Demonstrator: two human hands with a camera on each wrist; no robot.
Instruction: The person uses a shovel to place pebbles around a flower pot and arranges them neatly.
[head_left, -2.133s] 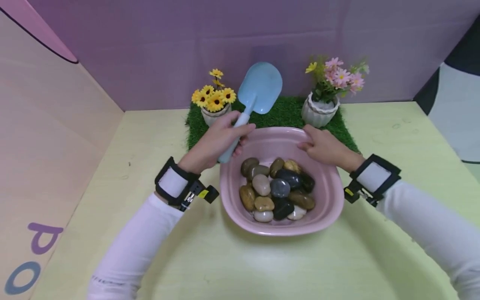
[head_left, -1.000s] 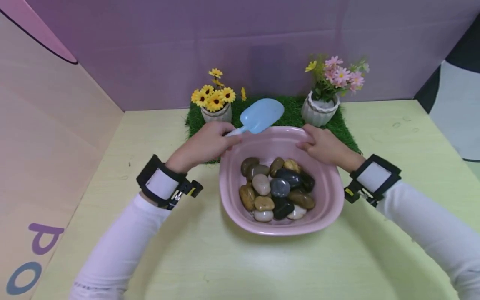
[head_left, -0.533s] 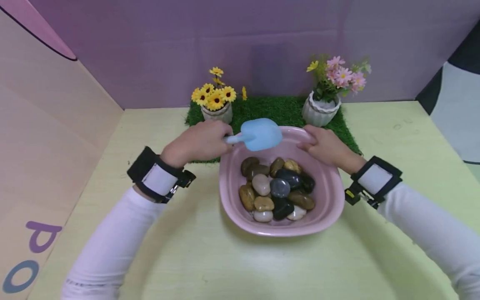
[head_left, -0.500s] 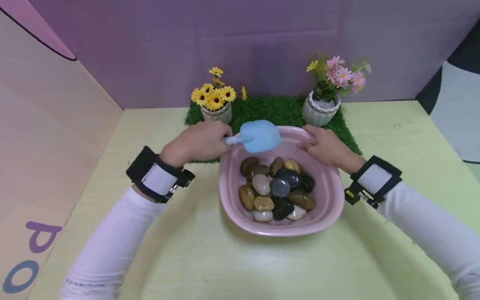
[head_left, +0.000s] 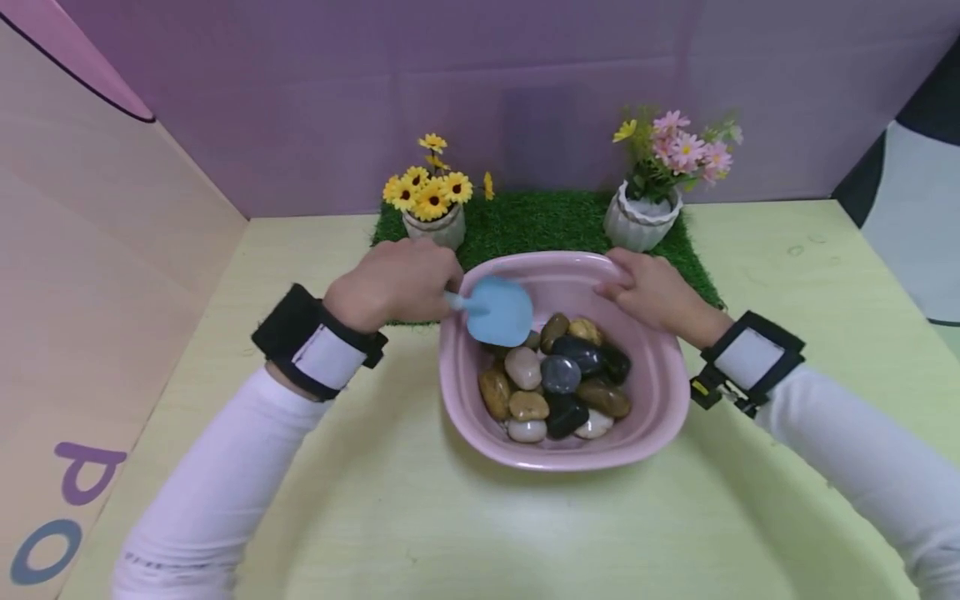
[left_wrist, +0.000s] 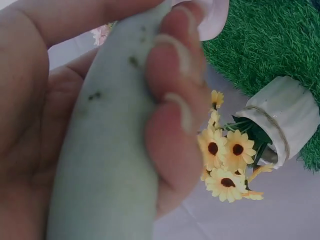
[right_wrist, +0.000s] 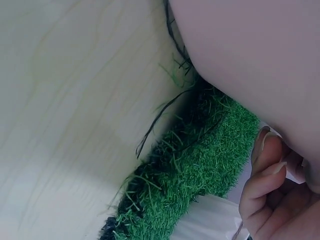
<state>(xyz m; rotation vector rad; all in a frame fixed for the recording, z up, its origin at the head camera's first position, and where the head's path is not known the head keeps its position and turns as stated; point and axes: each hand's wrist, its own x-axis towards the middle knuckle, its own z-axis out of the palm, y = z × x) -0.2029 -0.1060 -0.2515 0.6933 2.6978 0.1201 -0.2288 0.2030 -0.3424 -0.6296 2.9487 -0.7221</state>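
Observation:
A pink basin (head_left: pixel 570 458) holding several polished stones (head_left: pixel 559 375) sits mid-table. My left hand (head_left: pixel 401 283) grips a light blue toy shovel (head_left: pixel 501 312) at the basin's left rim. Its blade hangs over the stones at the back left and hides some of them; whether it touches them I cannot tell. Fingers curl round the pale shovel handle (left_wrist: pixel 107 145) in the left wrist view. On the back right, my right hand (head_left: pixel 648 287) holds the basin's rim. The right wrist view has the curled right hand (right_wrist: pixel 275 195) against the basin's outer wall (right_wrist: pixel 260 55).
Artificial grass (head_left: pixel 536 225) lies behind and partly beneath the basin. On it stand a pot of yellow flowers (head_left: pixel 435 225), close behind the left hand, and a pot of pink flowers (head_left: pixel 641 218), close behind the right. A purple backdrop (head_left: pixel 300 125) closes off the rear.
From above the grass, the shovel has tipped forward and come down toward me into the basin. My left hand has turned over, knuckles up. Right hand and basin stay put.

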